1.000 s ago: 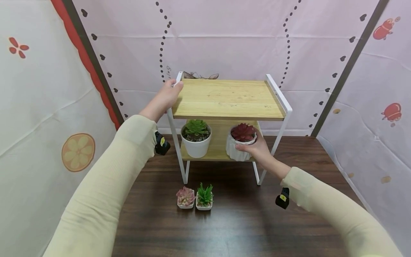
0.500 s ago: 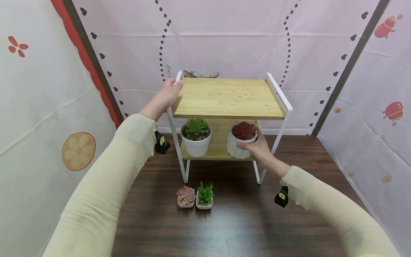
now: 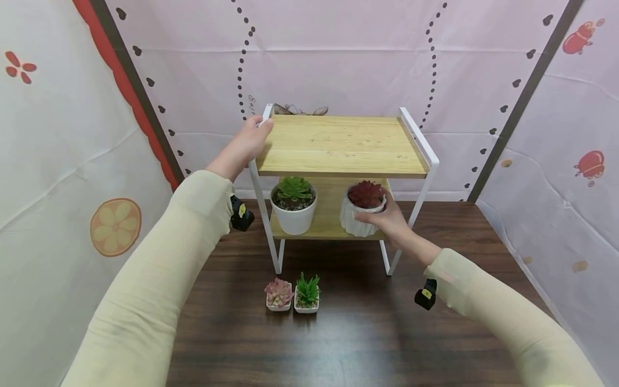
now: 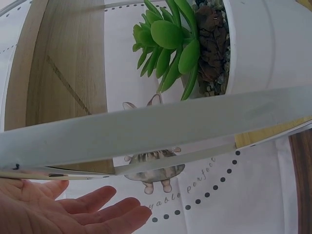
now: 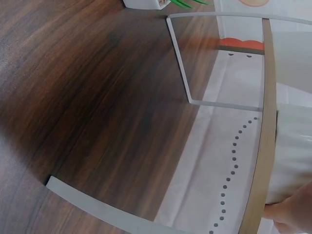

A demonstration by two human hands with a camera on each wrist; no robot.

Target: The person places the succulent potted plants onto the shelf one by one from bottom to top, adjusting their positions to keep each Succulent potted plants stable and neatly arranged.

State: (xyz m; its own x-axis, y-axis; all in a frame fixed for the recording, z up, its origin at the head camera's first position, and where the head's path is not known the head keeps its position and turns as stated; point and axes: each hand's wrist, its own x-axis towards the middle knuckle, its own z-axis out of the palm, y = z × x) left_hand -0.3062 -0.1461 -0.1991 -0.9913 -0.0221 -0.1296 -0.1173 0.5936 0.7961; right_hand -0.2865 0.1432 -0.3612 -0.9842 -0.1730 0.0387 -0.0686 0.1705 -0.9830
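At the upper left of a two-tier shelf point(image 3: 338, 148) with wooden boards and a white frame, my left hand point(image 3: 244, 142) holds the side rail. Its thumb lies over the rail; in the left wrist view several fingers point(image 4: 117, 217) extend along the outside. My right hand point(image 3: 391, 221) grips a ribbed white flowerpot point(image 3: 352, 219) with a dark red succulent point(image 3: 366, 194), thumb across its front. That pot stands upright at the right of the lower board point(image 3: 331, 215). To its left on the same board is a smooth white flowerpot point(image 3: 294, 220) with a green succulent point(image 3: 295, 189).
Two small square white pots, one with a pink succulent point(image 3: 278, 292) and one with a spiky green plant point(image 3: 307, 290), stand side by side on the dark wooden table point(image 3: 348, 333) before the shelf. Patterned cloth point(image 3: 338, 70) hangs behind and at both sides.
The ribbed pot has shifted slightly back on the lower board, with my right hand still around it. My left hand keeps its place on the rail. The whole view has tilted slightly.
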